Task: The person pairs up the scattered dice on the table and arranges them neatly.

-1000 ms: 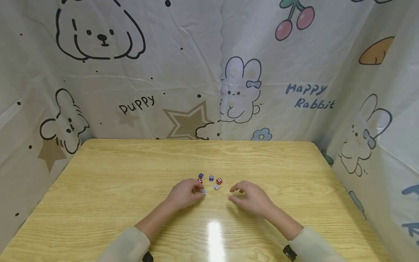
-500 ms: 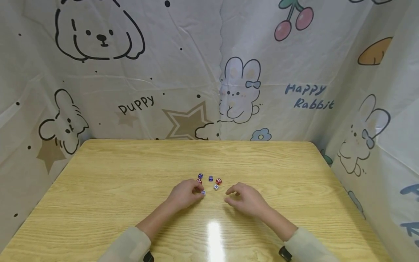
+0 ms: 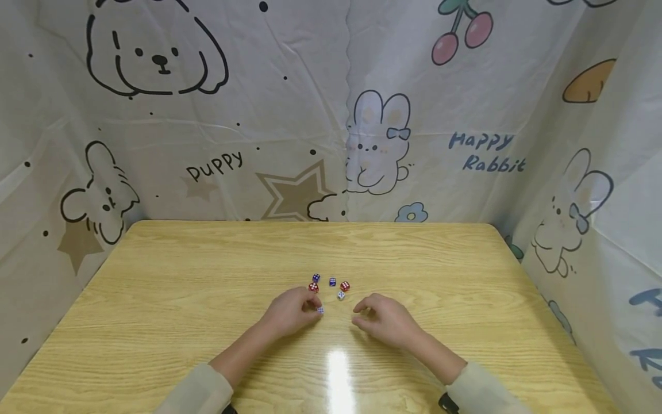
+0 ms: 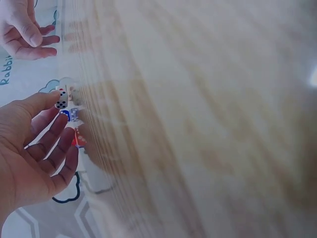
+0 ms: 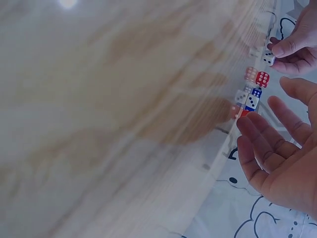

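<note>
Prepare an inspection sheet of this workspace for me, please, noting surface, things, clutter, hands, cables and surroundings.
Surface: wood-grain table, bright reflection near the person.
Things: two blue dice, two red dice and one white die lie on the table.
Clutter: nothing seen.
Grip: left hand pinches a second white die; right hand, fingers loosely bent, holds nothing.
Cables: nothing seen.
Surroundings: cartoon-printed cloth behind the table and at both sides.

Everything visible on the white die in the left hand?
The white die is a small cube with dark pips, apparently plastic. The left hand pinches it, hiding part of it. In the head view it sits nearer the camera than the five other dice. Whether it touches the table is unclear.
</note>
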The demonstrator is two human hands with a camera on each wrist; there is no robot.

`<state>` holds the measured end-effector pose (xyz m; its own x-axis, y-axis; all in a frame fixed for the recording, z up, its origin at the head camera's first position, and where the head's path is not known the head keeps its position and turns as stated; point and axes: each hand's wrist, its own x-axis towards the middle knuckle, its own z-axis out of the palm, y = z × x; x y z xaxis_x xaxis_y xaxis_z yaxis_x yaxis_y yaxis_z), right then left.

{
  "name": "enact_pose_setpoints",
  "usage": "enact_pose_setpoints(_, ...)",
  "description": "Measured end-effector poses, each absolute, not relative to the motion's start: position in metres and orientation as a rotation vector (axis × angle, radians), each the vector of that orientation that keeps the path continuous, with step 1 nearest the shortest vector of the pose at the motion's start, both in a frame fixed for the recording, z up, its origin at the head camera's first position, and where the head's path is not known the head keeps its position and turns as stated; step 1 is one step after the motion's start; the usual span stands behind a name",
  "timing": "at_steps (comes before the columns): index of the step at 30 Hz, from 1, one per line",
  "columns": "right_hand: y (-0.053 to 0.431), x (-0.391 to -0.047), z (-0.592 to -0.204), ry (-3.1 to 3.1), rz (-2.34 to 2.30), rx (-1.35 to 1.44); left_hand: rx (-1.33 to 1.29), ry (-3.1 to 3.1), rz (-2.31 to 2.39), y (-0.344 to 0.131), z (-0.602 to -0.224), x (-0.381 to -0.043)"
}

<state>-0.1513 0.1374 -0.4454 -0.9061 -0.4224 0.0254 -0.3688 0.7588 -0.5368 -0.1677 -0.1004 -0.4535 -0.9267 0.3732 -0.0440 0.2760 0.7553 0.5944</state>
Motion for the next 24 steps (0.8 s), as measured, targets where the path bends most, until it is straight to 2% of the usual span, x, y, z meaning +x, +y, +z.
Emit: enact_pose_setpoints(24,0.120,-0.149,-0.444,2.813,-0.828,-0.737,0.649,2.682,0.923,-0.089,-0.450,-0.152)
